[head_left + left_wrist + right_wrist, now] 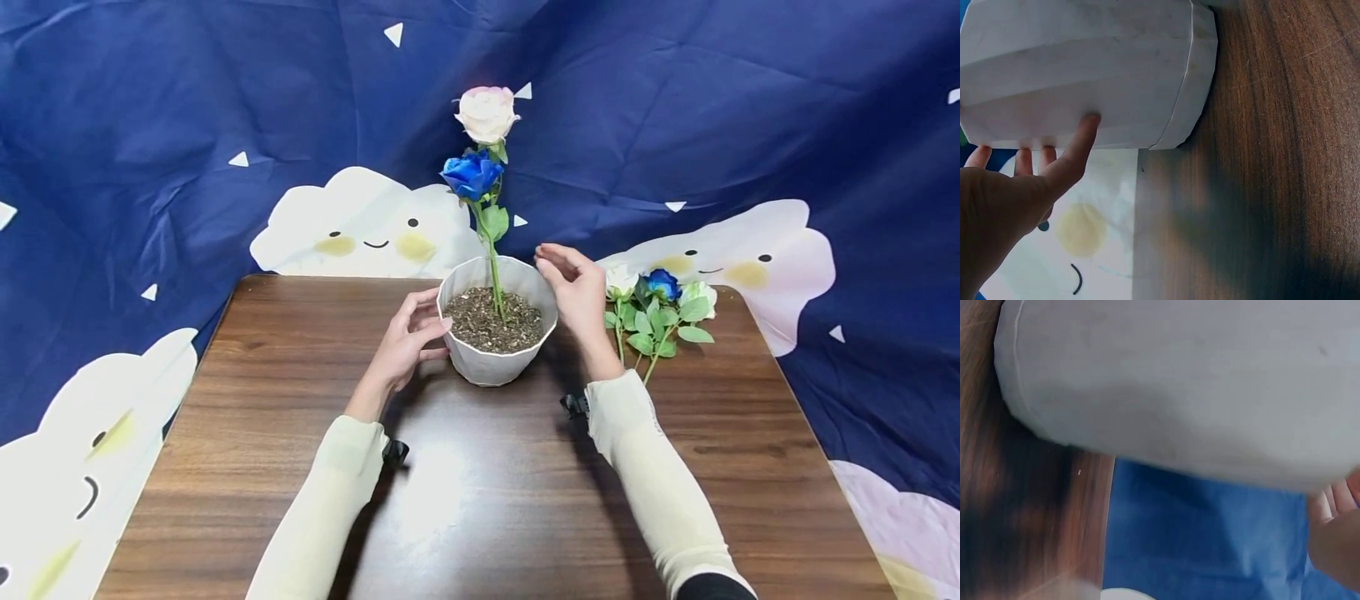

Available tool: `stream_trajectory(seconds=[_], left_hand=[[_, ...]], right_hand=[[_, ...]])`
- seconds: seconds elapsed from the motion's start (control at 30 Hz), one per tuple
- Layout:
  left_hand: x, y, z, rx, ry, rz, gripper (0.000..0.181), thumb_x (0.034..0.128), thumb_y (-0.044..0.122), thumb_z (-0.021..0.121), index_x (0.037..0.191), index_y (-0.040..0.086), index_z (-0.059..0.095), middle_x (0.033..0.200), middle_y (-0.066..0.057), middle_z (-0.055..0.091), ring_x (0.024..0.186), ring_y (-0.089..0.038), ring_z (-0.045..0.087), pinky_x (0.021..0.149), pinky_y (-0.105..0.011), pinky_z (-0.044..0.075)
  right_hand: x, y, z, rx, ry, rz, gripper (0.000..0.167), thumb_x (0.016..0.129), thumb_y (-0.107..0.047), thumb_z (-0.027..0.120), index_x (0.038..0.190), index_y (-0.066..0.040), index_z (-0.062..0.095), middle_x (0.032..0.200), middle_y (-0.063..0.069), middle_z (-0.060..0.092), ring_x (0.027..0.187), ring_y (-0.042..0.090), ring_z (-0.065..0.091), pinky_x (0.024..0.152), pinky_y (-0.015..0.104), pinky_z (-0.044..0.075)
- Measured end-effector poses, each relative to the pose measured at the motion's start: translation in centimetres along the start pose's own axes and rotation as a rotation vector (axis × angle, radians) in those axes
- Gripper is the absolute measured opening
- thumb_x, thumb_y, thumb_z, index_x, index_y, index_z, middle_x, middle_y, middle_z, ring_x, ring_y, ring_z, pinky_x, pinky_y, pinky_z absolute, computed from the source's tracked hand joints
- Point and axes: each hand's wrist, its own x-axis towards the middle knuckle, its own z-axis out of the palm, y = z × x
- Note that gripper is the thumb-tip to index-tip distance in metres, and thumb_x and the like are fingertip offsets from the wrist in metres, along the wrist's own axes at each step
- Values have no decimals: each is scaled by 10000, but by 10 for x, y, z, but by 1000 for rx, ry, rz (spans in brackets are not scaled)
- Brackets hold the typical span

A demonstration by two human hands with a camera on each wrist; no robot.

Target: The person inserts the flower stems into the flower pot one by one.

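Note:
A white faceted flowerpot [491, 364] stands upright on the table, filled with dark brown soil [480, 325]. Out of the soil rise a pale pink rose [487, 115] and, lower, a blue rose [471, 175], their green stems side by side. My left hand [408, 342] touches the pot's left side with spread fingers; in the left wrist view a fingertip [1091, 120] presses its wall. Beside the right rim is my right hand [577, 296], fingers loosely bent and holding nothing. Whether it touches the pot, I cannot tell.
On the right of the brown wooden table [465, 500] lie several roses: a blue one [663, 285] between white ones [621, 282], with leafy stems. A dark blue cloth [187, 100] with white clouds hangs behind the table's far edge.

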Motion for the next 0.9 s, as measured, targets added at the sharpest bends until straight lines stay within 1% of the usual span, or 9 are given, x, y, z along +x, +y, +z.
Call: stream_trajectory(seconds=[0.13, 0.2, 0.27, 0.4, 0.5, 0.6, 0.67, 0.83, 0.9], left_hand=[[0, 0, -1, 3, 7, -3, 602, 949, 37, 644, 1503, 101, 419, 1424, -238, 449, 1133, -313, 568, 924, -682, 509], [0, 0, -1, 4, 9, -3, 602, 949, 33, 640, 1504, 102, 418, 1422, -237, 453, 1133, -315, 567, 917, -670, 521], [0, 0, -1, 3, 9, -2, 602, 948, 26, 636, 1503, 101, 417, 1423, -238, 455, 1143, -322, 566, 910, -653, 533], [0, -1, -1, -2, 2, -3, 602, 949, 18, 632, 1504, 95, 413, 1429, -241, 457, 1168, -329, 563, 910, -623, 547], [0, 0, -1, 2, 9, -3, 600, 952, 20, 631, 1505, 94, 411, 1431, -239, 459, 1160, -313, 567, 909, -620, 548], [-2, 0, -2, 2, 20, -6, 599, 953, 15, 626, 1506, 97, 409, 1427, -236, 463, 1142, -289, 569, 915, -634, 540], [-2, 0, -3, 2, 21, -10, 599, 956, 13, 621, 1508, 96, 405, 1424, -236, 462, 1137, -284, 570, 923, -645, 531], [-2, -1, -3, 5, 5, -13, 605, 956, 27, 625, 1514, 102, 402, 1421, -236, 464, 1148, -305, 567, 921, -634, 536], [-1, -1, -1, 6, 0, -9, 606, 954, 28, 625, 1513, 101, 403, 1421, -239, 465, 1151, -308, 565, 917, -632, 539]], right_hand=[[-1, 6, -17, 53, 56, 35, 274, 892, 110, 701, 1156, 172, 661, 1099, 347, 672, 893, 112, 715, 823, 174, 572], [-2, 8, -25, 74, 81, 62, 276, 893, 110, 699, 1155, 184, 653, 1089, 347, 674, 850, 67, 713, 798, 176, 581], [-3, 11, -34, 107, 116, 99, 268, 893, 109, 699, 1145, 188, 654, 1046, 300, 707, 818, 88, 723, 755, 187, 594], [-6, 18, -51, 154, 176, 149, 284, 884, 114, 702, 1149, 198, 644, 923, 85, 761, 781, 104, 725, 684, 197, 602], [-7, 22, -63, 138, 188, 167, 293, 880, 107, 712, 1151, 194, 643, 866, -41, 743, 774, 50, 711, 683, 178, 594], [-9, 27, -72, 151, 190, 206, 294, 880, 101, 715, 1155, 180, 646, 860, -52, 742, 755, 55, 712, 678, 193, 602], [-12, 30, -78, 165, 195, 241, 276, 880, 93, 719, 1145, 146, 661, 863, -39, 744, 749, 76, 716, 665, 198, 605], [-20, 37, -93, 184, 230, 346, 230, 885, 74, 725, 1111, 54, 689, 865, 1, 742, 750, 106, 715, 658, 204, 609], [-22, 40, -101, 184, 234, 381, 225, 896, 69, 714, 1117, 47, 678, 854, -3, 740, 738, 101, 711, 676, 222, 616]])
